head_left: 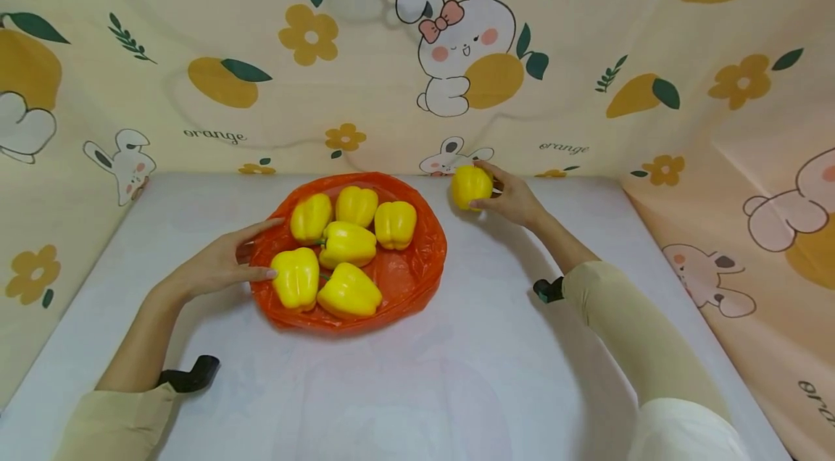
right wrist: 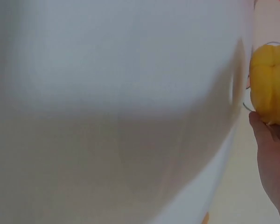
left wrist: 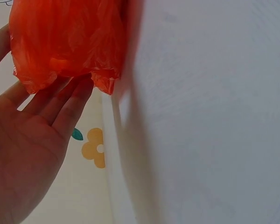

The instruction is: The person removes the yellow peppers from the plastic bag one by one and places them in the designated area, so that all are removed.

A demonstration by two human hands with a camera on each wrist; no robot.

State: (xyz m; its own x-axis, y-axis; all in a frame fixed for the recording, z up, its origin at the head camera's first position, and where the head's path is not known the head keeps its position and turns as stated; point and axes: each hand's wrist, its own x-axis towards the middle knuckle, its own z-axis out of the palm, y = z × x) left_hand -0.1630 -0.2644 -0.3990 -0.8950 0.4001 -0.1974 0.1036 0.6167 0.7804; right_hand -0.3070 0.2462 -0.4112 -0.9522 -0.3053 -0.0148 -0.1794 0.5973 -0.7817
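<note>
So the right hand [head_left: 517,200] has a yellow pepper [head_left: 470,188] pinched between thumb and fingers, over by the back edge of the table [head_left: 509,374]. From that pepper, the red bag [head_left: 406,274] sits at roughly 8 o'clock, pretty near, with six other peppers [head_left: 348,244] inside. The left hand [head_left: 218,262] is way farther off, at the bag's 9 o'clock, fingers spread and touching its side. Held pepper's chunky, so honestly can't call a long axis.
</note>
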